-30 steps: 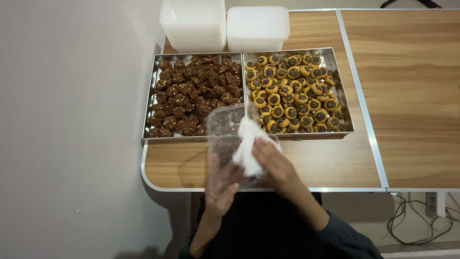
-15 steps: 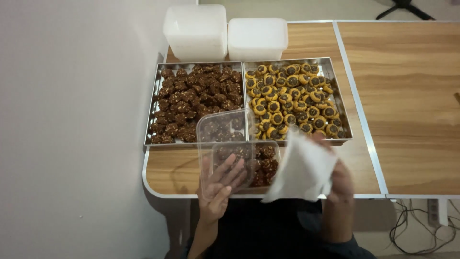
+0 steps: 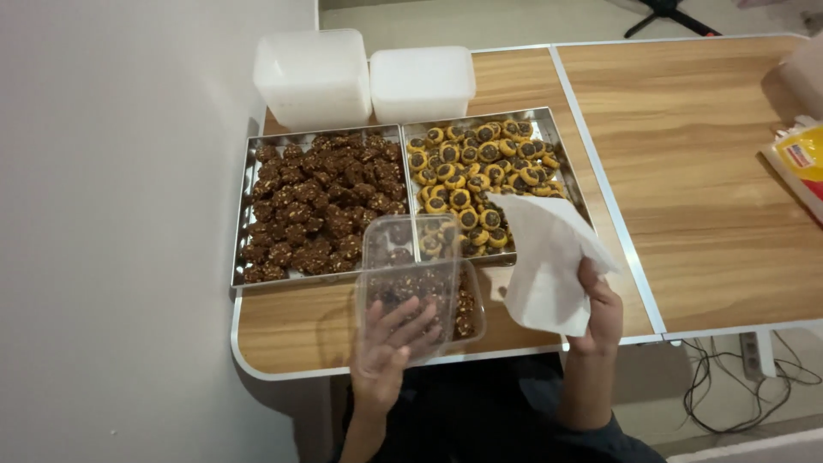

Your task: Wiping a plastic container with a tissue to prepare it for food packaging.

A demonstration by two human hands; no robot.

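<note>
- The left hand (image 3: pixel 390 347) lies with fingers spread on a clear plastic container (image 3: pixel 416 287) at the front edge of the tabletop (image 3: pixel 711 189), near its front left corner; the fingers press flat against the clear wall rather than curl round it.
- The container is tilted, its far rim overlapping the near edges of the 2 metal trays; dark cookies show through it, though whether they lie inside or under it I cannot tell.
- The right hand (image 3: pixel 600 313) is closed on a white sheet of paper (image 3: pixel 549 261), pinching its lower right part and holding it up above the front edge, just right of the container.
- The paper's upper corner covers the front right part of the right tray.
- The left tray (image 3: pixel 243 231) holds dark chocolate cookies (image 3: pixel 321 201) piled close; its left side lies along the left edge of the tabletop.
- The right tray (image 3: pixel 559 137), touching the left one, holds round yellow cookies with dark centres (image 3: pixel 476 167).
- 2 white lidded tubs (image 3: pixel 369 77) stand side by side at the back edge, just behind the trays.
- A yellow and red packet (image 3: pixel 801 163) lies at the right edge, well apart from the hands.
- Cables (image 3: pixel 729 386) lie on the floor under the front right corner.
</note>
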